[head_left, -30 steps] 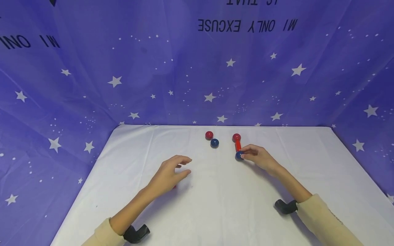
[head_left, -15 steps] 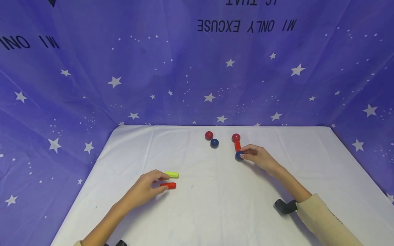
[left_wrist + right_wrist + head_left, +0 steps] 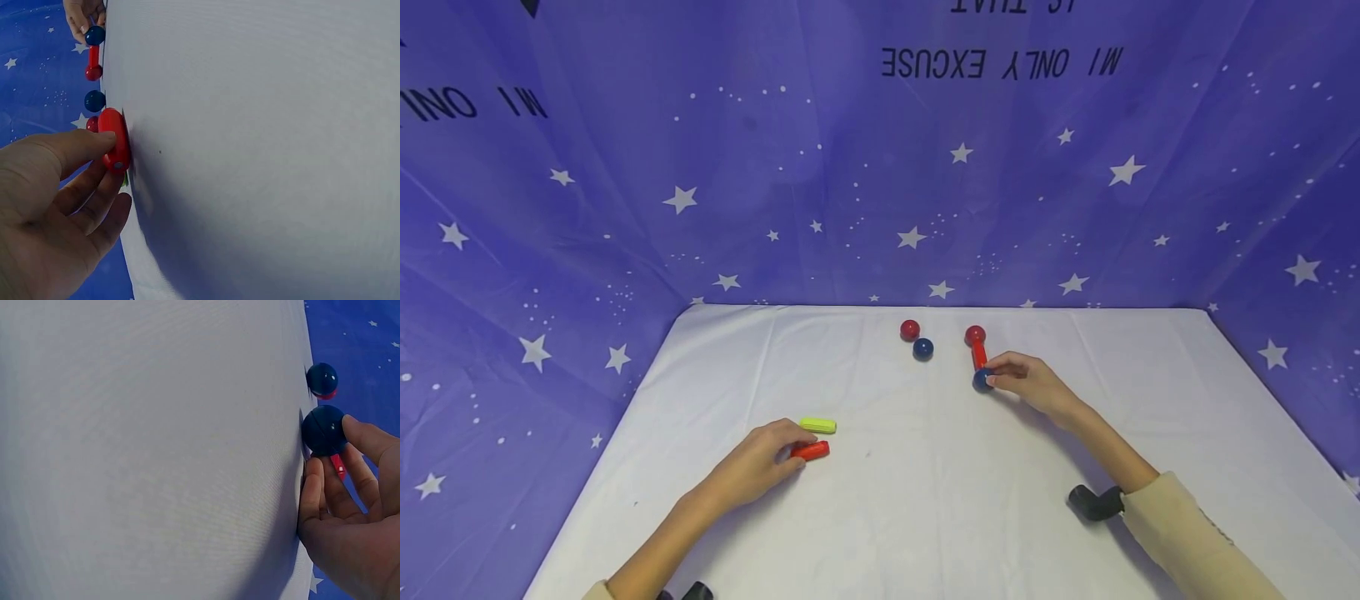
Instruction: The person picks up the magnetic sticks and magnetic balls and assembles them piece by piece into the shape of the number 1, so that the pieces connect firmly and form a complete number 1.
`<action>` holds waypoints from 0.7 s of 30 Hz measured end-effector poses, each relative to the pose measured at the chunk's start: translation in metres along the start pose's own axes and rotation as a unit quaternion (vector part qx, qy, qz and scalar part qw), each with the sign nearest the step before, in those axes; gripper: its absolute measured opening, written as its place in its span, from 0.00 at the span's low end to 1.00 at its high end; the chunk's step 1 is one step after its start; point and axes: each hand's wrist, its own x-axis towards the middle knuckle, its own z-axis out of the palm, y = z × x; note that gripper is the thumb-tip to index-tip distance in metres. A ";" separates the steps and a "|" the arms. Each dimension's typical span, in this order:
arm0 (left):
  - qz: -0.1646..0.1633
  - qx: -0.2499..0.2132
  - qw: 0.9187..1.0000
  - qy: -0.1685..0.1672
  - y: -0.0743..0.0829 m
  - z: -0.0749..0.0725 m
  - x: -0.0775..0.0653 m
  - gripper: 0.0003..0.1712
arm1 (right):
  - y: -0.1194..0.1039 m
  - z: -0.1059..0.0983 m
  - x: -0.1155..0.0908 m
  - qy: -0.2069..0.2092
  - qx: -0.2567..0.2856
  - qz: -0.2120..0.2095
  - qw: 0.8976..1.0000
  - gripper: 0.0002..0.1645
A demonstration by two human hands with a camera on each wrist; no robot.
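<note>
My left hand (image 3: 758,463) pinches a red rod (image 3: 811,451) between thumb and fingers; in the left wrist view the red rod (image 3: 115,140) shows a small metallic dot in its end. Just beyond it on the cloth lies a yellow-green rod (image 3: 817,426). Over at the right, my right hand (image 3: 1034,386) holds a blue ball (image 3: 982,381) by thumb and fingers. That ball joins one end of another red rod (image 3: 979,354), whose far end carries a red ball (image 3: 975,335). The right wrist view shows the thumb against the blue ball (image 3: 324,430).
A loose red ball (image 3: 910,330) and a loose blue ball (image 3: 922,349) sit close together toward the back of the white-covered table (image 3: 880,517). Behind the table hangs a purple curtain (image 3: 850,167) with white stars and lettering. Black wrist mounts (image 3: 1096,503) stick out by the sleeves.
My left hand has come back down and left to the two rods, then taken the red one, whose right end now tilts slightly away. The right hand keeps its hold, nearly still.
</note>
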 end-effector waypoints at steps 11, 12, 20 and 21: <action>-0.024 0.059 0.998 -0.019 0.004 0.002 0.003 0.18 | 0.000 0.000 0.001 -0.004 0.003 -0.003 1.000 0.22; -0.025 0.061 0.998 -0.018 0.004 0.002 0.004 0.18 | 0.000 0.000 0.001 -0.004 0.003 -0.004 1.000 0.23; 0.002 -0.004 0.999 -0.041 0.011 0.003 0.014 0.18 | 0.000 0.000 0.000 -0.002 0.003 -0.003 1.000 0.23; 0.007 -0.014 0.999 -0.043 0.013 0.003 0.015 0.18 | 0.000 0.000 0.000 -0.002 0.004 -0.004 1.000 0.23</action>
